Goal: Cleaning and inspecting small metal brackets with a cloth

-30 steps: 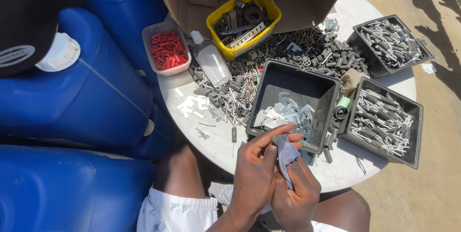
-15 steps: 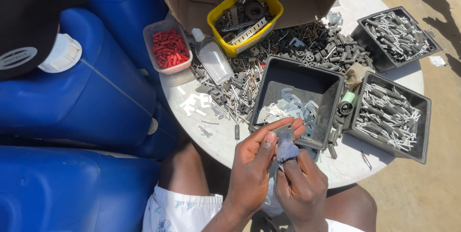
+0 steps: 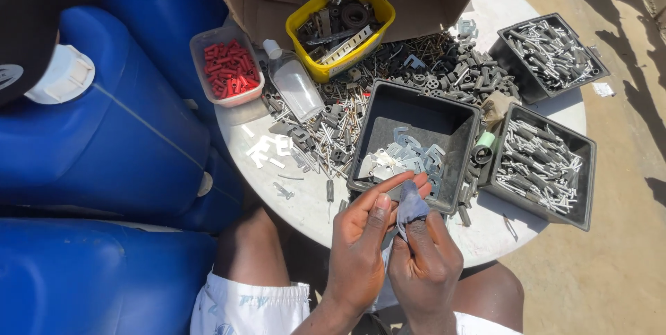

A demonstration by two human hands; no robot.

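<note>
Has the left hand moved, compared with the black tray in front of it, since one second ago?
Yes. The left hand has come closer to the black tray; its fingers now lie curled at the near rim beside the bluish cloth, no longer raised and pinching.

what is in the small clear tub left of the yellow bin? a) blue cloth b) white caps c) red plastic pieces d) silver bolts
c: the clear tub beside the yellow bin is filled with red plastic pieces.
</note>
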